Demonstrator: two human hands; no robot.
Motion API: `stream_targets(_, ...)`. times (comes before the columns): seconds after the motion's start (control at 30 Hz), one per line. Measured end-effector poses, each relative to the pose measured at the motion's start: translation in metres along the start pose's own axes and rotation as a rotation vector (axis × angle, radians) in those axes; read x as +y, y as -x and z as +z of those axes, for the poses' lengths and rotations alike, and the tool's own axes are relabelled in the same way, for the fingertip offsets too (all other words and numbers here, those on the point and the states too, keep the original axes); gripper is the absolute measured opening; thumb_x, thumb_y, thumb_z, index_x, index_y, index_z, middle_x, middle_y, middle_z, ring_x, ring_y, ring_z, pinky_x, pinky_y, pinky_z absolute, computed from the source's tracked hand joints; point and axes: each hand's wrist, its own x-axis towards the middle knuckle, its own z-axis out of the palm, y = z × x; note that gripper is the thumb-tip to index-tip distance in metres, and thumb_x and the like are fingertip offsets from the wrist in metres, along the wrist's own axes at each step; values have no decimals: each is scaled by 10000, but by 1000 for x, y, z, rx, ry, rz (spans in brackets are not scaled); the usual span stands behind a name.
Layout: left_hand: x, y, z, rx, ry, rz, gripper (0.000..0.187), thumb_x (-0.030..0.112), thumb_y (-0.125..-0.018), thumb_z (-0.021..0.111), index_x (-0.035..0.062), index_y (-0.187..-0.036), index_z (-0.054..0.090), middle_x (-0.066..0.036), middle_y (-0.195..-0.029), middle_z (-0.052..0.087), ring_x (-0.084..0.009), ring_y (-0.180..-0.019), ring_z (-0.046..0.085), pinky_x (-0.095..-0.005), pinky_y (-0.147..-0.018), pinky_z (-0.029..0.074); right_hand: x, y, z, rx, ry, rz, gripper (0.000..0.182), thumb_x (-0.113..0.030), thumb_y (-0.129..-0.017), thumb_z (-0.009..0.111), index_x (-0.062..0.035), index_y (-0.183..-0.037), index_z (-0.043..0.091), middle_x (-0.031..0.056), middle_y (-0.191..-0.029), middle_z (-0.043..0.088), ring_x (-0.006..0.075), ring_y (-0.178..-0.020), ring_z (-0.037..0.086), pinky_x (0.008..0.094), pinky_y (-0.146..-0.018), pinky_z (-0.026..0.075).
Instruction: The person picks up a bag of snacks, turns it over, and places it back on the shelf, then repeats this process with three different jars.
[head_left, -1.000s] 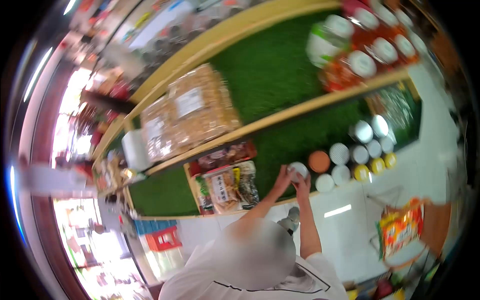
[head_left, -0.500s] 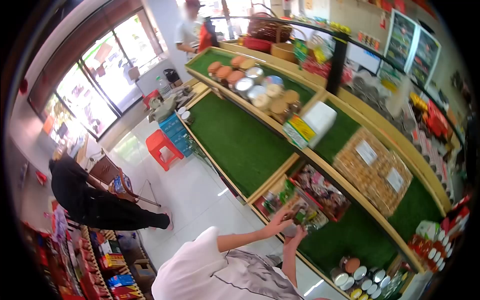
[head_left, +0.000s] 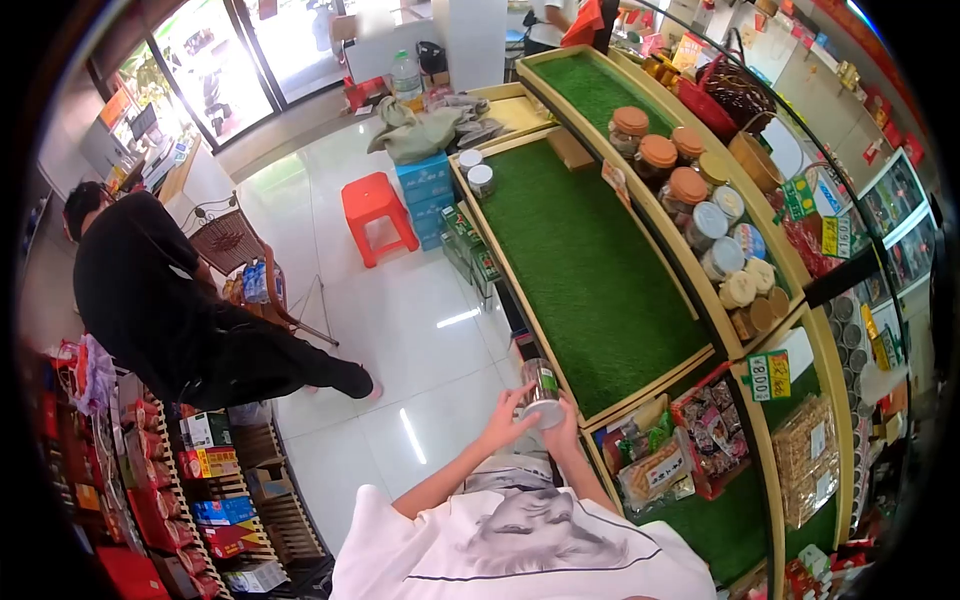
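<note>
A clear jar [head_left: 541, 378] with a silver lid and a green-and-white label is between my two hands, tilted with its lid toward me. My left hand [head_left: 508, 416] has its fingers on the jar's left side and lid. On the right, my right hand [head_left: 561, 428] closes around the jar near the lid; some of its fingers are hidden. What fills the jar is too small to make out. The jar is beside the front edge of a display shelf lined with green turf [head_left: 600, 290].
Snack packets [head_left: 655, 470] lie in the lower right section. Jars with orange and silver lids [head_left: 685, 190] line the upper tier. A red stool [head_left: 380, 218] stands on the floor, left of blue boxes [head_left: 427, 195]. Someone in black [head_left: 170, 300] bends at the left.
My view has turned, and the shelf appears further right. My hands, holding the jar, have moved from over the snack packets to the shelf's front edge.
</note>
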Motion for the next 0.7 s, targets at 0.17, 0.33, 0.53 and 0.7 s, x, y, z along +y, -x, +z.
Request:
stream_targets(0.17, -3, -68, -40, -25, -60, -83, 704, 337, -804, 690, 149, -1397, 362, -152, -1103, 459, -256, -937, 582, -343, -739, 481, -8, -76, 27, -15, -124, 89, 452, -341, -905, 429, -145, -1310, 379, 99, -1211, 539, 252, -1073, 558, 430, -905, 455)
stream_targets(0.33, -18, -156, -74, -58, -171, -90, 753, 338, -809, 691, 88, -1409, 310, -147, -1134, 467, -228, -939, 597, -333, -709, 483, -19, -166, 59, -48, -223, 148, 513, -348, -905, 414, -127, -1361, 334, 119, -1291, 494, 279, -1143, 528, 454, -956, 431)
stream_targets(0.53, -34, -269, -125, -130, -75, -166, 727, 290, -837, 677, 80, -1416, 291, -164, -1268, 435, -254, -965, 591, -340, -746, 497, -63, -264, 139, -5, -147, 119, 466, -330, -926, 407, -119, -1340, 369, 100, -1221, 543, 237, -1120, 546, 415, -919, 461)
stream_targets(0.7, -64, -359, -149, -149, 23, -213, 712, 269, -856, 661, 0, -1401, 290, -197, -1336, 400, -254, -1037, 569, -325, -807, 509, -80, -347, 179, 125, 37, 9, 553, -308, -908, 487, -121, -1385, 279, 113, -1268, 474, 233, -1119, 532, 401, -901, 470)
